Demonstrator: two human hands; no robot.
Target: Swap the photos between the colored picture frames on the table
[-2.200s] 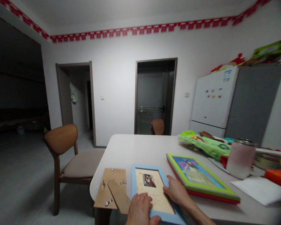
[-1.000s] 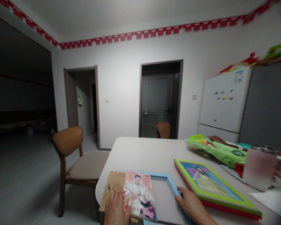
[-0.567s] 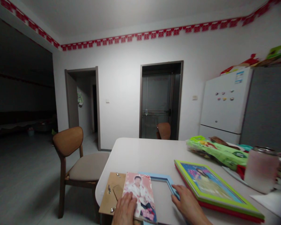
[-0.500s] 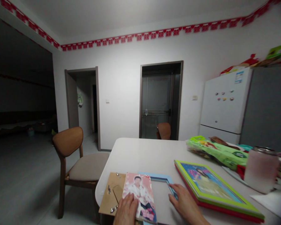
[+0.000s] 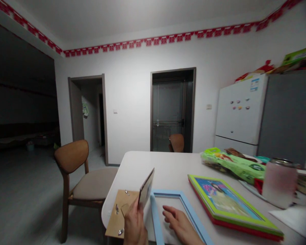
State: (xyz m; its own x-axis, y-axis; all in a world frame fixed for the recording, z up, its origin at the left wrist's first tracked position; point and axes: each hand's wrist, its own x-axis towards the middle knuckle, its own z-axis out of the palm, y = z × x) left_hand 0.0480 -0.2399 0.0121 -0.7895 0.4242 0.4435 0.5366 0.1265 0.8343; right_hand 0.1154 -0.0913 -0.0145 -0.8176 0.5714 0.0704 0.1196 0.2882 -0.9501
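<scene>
Tilted up on its edge, the photo (image 5: 146,189) is held in my left hand (image 5: 135,223), and only a narrow slant of its face shows. My right hand (image 5: 178,221) hovers over the opening of the light blue picture frame (image 5: 156,217), fingers apart and holding nothing. That frame lies flat on the white table. To the left, partly behind my left hand, rests a brown backing board (image 5: 117,214) with metal clips and a thin stand piece on it.
A green picture frame (image 5: 244,217) lies on a red one at the right. Behind it are a green snack bag (image 5: 234,165) and a pinkish jar (image 5: 280,183). White paper (image 5: 295,221) lies by the right edge. A wooden chair (image 5: 73,156) stands left of the white table (image 5: 158,163).
My left hand has lifted the photo from lying flat and tilted it upright, baring the blue frame. My right hand has left the frame's right edge and moved left over its opening.
</scene>
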